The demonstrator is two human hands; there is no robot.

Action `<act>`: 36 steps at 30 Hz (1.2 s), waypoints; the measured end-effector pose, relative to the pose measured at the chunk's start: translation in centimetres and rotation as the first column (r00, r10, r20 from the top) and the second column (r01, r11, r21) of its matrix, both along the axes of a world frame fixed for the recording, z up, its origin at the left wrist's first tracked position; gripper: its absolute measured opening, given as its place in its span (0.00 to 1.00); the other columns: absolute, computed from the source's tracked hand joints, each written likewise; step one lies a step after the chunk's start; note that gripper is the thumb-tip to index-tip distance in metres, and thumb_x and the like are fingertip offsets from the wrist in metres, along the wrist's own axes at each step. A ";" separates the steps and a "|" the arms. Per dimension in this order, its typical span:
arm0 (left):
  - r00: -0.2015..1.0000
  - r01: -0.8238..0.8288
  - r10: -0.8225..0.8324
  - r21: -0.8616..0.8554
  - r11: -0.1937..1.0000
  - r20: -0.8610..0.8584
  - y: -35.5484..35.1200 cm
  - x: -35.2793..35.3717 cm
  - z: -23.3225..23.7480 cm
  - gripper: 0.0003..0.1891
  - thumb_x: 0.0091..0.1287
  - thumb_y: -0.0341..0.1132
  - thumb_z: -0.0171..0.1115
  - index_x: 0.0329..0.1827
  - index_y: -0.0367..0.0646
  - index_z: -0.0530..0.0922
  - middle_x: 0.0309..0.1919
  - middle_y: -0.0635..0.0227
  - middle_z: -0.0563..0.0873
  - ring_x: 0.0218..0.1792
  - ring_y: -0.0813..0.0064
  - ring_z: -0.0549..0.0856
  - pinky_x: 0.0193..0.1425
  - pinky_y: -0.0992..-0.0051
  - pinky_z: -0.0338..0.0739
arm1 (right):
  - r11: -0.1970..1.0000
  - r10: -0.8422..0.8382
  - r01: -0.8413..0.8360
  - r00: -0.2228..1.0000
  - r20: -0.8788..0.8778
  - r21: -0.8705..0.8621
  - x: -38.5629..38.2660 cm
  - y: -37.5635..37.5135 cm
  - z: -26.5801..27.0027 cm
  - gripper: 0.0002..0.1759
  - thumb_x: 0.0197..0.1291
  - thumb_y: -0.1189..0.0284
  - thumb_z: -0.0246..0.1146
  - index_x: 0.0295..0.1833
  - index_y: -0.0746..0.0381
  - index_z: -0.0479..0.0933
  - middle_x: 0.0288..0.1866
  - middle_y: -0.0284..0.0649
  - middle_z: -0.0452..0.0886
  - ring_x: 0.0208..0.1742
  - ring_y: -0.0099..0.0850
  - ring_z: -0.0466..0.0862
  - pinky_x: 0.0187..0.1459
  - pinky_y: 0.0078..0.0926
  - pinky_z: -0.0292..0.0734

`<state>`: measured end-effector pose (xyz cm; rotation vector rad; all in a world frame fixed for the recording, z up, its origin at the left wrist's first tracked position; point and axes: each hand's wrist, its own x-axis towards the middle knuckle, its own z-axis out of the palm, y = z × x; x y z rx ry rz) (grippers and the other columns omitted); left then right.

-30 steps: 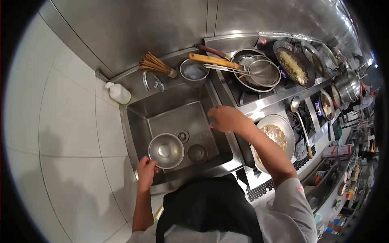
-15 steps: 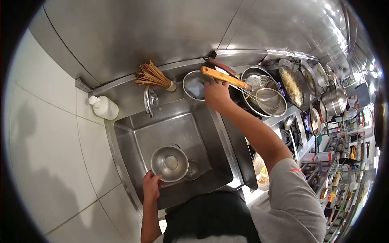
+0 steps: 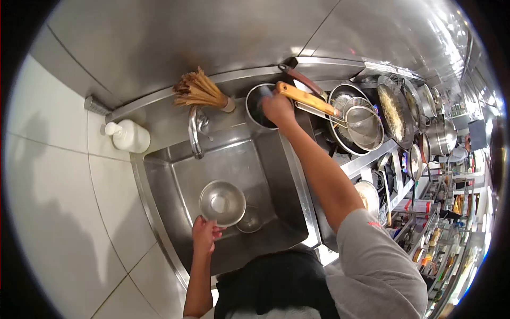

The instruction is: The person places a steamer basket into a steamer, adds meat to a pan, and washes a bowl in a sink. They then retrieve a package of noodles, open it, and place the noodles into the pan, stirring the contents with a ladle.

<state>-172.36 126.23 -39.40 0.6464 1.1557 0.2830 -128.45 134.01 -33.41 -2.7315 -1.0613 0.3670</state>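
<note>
While the left hand [image 3: 205, 234] pinches the near-left rim of a metal bowl [image 3: 222, 203], the right hand [image 3: 278, 109] is down at the mouth of a pot [image 3: 255, 109] behind the sink [image 3: 223, 164]. Left grip: thumb and fingers closed on the rim, bowl's open side facing up. Bowl is over the sink basin; can't tell if its base touches the bottom. Right grip: fingers reach inside the pot rim, tips hidden or blurred, so can't tell if they're spread, pressed together or pinching something. Pale patch by the fingertips, too blurred to identify.

Smaller bowl [image 3: 250, 221] sits in the basin, partly covered in view by the held one. Back ledge, left to right: white pump bottle [image 3: 130, 137], tap [image 3: 194, 133] with its spout over the basin, tied bundle of thin sticks [image 3: 201, 93] leaning behind the tap, then the pot.

Right of the pot, a strainer [image 3: 363, 127] lies across a pan [image 3: 340, 97]; its wooden handle [image 3: 304, 100] points back toward the right hand. Beyond that, a wok [image 3: 405, 125] with pale food [image 3: 391, 110] in it.
</note>
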 end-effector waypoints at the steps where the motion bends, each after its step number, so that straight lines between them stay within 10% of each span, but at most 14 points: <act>1: 1.000 -0.005 0.005 0.017 1.000 -0.003 0.2 0.8 -0.4 0.07 0.69 0.29 0.62 0.46 0.41 0.74 0.35 0.64 0.86 0.31 0.69 0.90 0.28 0.78 0.80 | 0.967 -0.078 0.068 0.996 0.033 0.246 -1.3 -1.3 -0.3 0.29 0.60 0.67 0.64 0.66 0.68 0.72 0.60 0.60 0.78 0.62 0.57 0.80 0.64 0.48 0.76; 5: 0.998 -0.043 0.039 0.087 0.995 0.054 1.0 4.8 -1.5 0.06 0.69 0.29 0.60 0.45 0.39 0.74 0.36 0.62 0.85 0.31 0.69 0.90 0.26 0.78 0.77 | 0.863 0.048 -0.020 0.998 -0.043 0.505 -13.9 -6.2 3.8 0.28 0.56 0.67 0.67 0.61 0.66 0.73 0.56 0.59 0.73 0.59 0.59 0.76 0.62 0.52 0.74; 7: 0.997 -0.058 0.052 0.102 0.993 0.063 1.8 6.3 -1.0 0.05 0.68 0.27 0.59 0.44 0.38 0.74 0.36 0.62 0.84 0.30 0.68 0.90 0.23 0.79 0.73 | 0.880 0.301 -0.285 0.953 0.017 0.379 -18.7 -9.3 1.0 0.25 0.53 0.70 0.68 0.57 0.64 0.74 0.53 0.54 0.74 0.57 0.58 0.75 0.59 0.54 0.74; 13: 0.989 0.111 -0.115 0.039 0.993 0.096 1.3 6.8 1.4 0.06 0.63 0.22 0.58 0.40 0.38 0.72 0.33 0.62 0.82 0.27 0.64 0.91 0.17 0.80 0.66 | 0.937 0.347 -0.349 0.933 0.099 0.001 -20.6 -13.3 -1.3 0.21 0.52 0.72 0.67 0.54 0.62 0.76 0.54 0.49 0.76 0.58 0.51 0.77 0.57 0.49 0.76; 17: 0.984 0.124 -0.126 0.025 0.992 0.123 0.4 6.7 2.2 0.07 0.61 0.20 0.58 0.41 0.38 0.73 0.31 0.63 0.82 0.27 0.62 0.91 0.15 0.80 0.65 | 0.819 0.522 -0.485 0.852 -0.046 0.307 -22.0 -13.4 -3.5 0.17 0.55 0.69 0.66 0.51 0.61 0.81 0.54 0.47 0.80 0.60 0.47 0.80 0.56 0.41 0.76; 21: 0.983 0.157 -0.166 0.111 0.981 0.073 -0.1 4.8 5.5 0.07 0.58 0.20 0.57 0.37 0.38 0.72 0.25 0.65 0.79 0.20 0.69 0.84 0.17 0.75 0.70 | 0.572 0.805 -0.744 0.591 0.060 -0.346 -21.7 -14.0 2.9 0.20 0.57 0.64 0.68 0.56 0.56 0.83 0.58 0.45 0.82 0.63 0.44 0.79 0.58 0.42 0.77; 24: 0.987 0.132 -0.146 0.184 0.974 0.068 -0.7 5.3 5.2 0.06 0.59 0.20 0.57 0.35 0.39 0.72 0.25 0.64 0.79 0.15 0.76 0.76 0.18 0.72 0.73 | 0.674 0.723 -0.738 0.654 0.222 -0.021 -22.1 -14.3 1.6 0.26 0.51 0.65 0.72 0.57 0.59 0.81 0.56 0.43 0.81 0.62 0.43 0.79 0.59 0.45 0.76; 27: 0.999 0.016 -0.025 0.281 0.960 0.027 0.0 6.5 1.9 0.03 0.64 0.23 0.56 0.36 0.40 0.73 0.24 0.66 0.78 0.14 0.77 0.74 0.17 0.73 0.72 | 0.848 0.460 -0.524 0.800 -0.385 -0.077 -23.3 -12.8 -3.1 0.25 0.49 0.66 0.72 0.56 0.58 0.81 0.57 0.43 0.80 0.61 0.44 0.78 0.62 0.44 0.74; 30: 0.999 -0.015 0.010 0.099 0.995 0.049 1.0 6.2 0.7 0.02 0.70 0.29 0.57 0.37 0.43 0.75 0.23 0.70 0.78 0.14 0.79 0.74 0.17 0.77 0.69 | 0.778 0.628 -0.628 0.778 -0.016 -0.027 -25.7 -15.5 6.4 0.22 0.50 0.70 0.68 0.54 0.60 0.80 0.56 0.45 0.79 0.58 0.48 0.77 0.61 0.44 0.73; 33: 0.956 0.022 0.028 -0.168 0.986 0.292 0.4 6.2 0.7 0.05 0.74 0.35 0.58 0.40 0.46 0.77 0.26 0.72 0.80 0.18 0.81 0.77 0.16 0.81 0.66 | 0.682 0.615 -0.606 0.778 0.125 0.410 -26.1 -16.7 9.0 0.21 0.51 0.72 0.66 0.53 0.61 0.79 0.54 0.47 0.78 0.57 0.49 0.77 0.60 0.46 0.73; 36: 0.829 0.342 -0.125 -0.317 0.885 0.546 0.8 5.7 -0.4 0.06 0.74 0.39 0.60 0.44 0.47 0.78 0.35 0.71 0.85 0.25 0.81 0.82 0.20 0.81 0.71 | 0.519 0.528 -0.537 0.813 0.245 0.665 -24.4 -16.0 10.5 0.17 0.56 0.72 0.63 0.53 0.63 0.78 0.52 0.48 0.76 0.56 0.44 0.77 0.58 0.46 0.73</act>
